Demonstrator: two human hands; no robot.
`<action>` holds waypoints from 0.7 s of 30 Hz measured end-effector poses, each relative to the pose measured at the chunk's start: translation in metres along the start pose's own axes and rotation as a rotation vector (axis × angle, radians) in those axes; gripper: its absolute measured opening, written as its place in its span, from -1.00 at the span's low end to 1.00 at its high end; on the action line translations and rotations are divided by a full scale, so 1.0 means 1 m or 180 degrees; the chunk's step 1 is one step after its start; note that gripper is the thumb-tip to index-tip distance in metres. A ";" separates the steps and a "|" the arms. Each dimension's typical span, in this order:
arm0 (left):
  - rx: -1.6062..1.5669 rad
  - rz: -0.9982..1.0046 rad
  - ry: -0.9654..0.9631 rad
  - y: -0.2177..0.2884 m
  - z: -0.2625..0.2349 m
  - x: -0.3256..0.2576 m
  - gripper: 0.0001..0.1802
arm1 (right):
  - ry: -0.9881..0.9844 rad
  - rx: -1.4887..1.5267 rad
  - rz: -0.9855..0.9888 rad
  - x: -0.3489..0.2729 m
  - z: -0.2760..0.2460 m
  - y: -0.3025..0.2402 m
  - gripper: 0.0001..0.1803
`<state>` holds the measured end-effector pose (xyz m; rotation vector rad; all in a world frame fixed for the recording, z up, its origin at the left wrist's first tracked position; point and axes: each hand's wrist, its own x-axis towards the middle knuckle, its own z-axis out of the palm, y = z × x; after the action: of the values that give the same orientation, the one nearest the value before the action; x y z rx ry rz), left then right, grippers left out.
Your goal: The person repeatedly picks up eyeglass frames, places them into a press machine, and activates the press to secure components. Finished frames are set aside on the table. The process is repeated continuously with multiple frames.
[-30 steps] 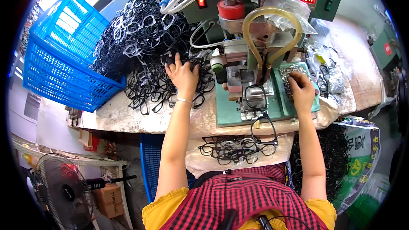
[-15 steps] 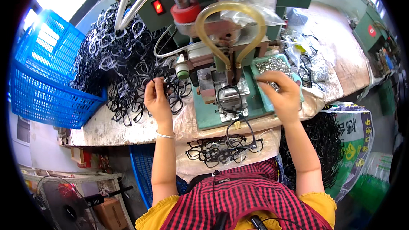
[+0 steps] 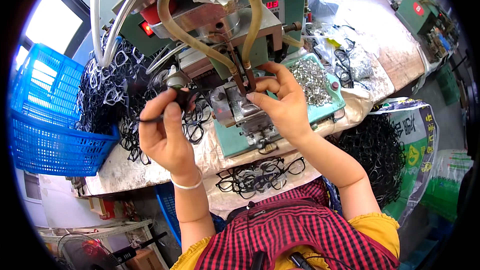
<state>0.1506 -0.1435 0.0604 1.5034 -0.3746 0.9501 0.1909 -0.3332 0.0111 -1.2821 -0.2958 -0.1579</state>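
Observation:
My left hand (image 3: pixel 169 137) is raised left of a green bench machine (image 3: pixel 232 142), its thumb and fingers closed on a black eyeglass frame (image 3: pixel 182 97) that is blurred by motion. Under the machine's two brown prongs (image 3: pixel 241 77), the fingertips of my right hand (image 3: pixel 282 100) are pinched together at the metal fixture (image 3: pixel 245 107). Whatever sits between them is too small and covered to name. Just right of that hand, a turquoise tray (image 3: pixel 336 101) holds a heap of small shiny metal parts (image 3: pixel 311 80).
Black frames lie heaped (image 3: pixel 112 80) at the back left beside blue plastic baskets (image 3: pixel 50 140). More frames (image 3: pixel 260 176) rest on the sheet before my apron. A sack of black frames (image 3: pixel 372 160) stands at the right. A yellowish hose (image 3: pixel 167 10) loops above the fixture.
The frame that hung in the fixture is gone from it. My left hand now holds a frame, nearer me. My right hand has moved left from the tray to under the prongs.

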 end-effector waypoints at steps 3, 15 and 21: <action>-0.0117 0.0134 -0.0098 -0.007 -0.007 -0.005 -0.85 | -0.0023 -0.0162 0.0011 -0.013 0.002 -0.012 -0.42; 0.0811 0.1437 -0.2066 -0.020 0.015 -0.044 -0.75 | 0.0509 -0.4084 -0.1071 -0.006 -0.147 0.064 -0.77; 0.0799 0.1370 -0.1893 -0.022 0.016 -0.050 -0.73 | 0.0522 -0.4017 -0.1460 0.028 -0.107 0.069 -0.86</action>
<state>0.1417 -0.1693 0.0098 1.9755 -1.0724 0.8818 0.2512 -0.4152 -0.0713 -2.4076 -0.3539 -0.9466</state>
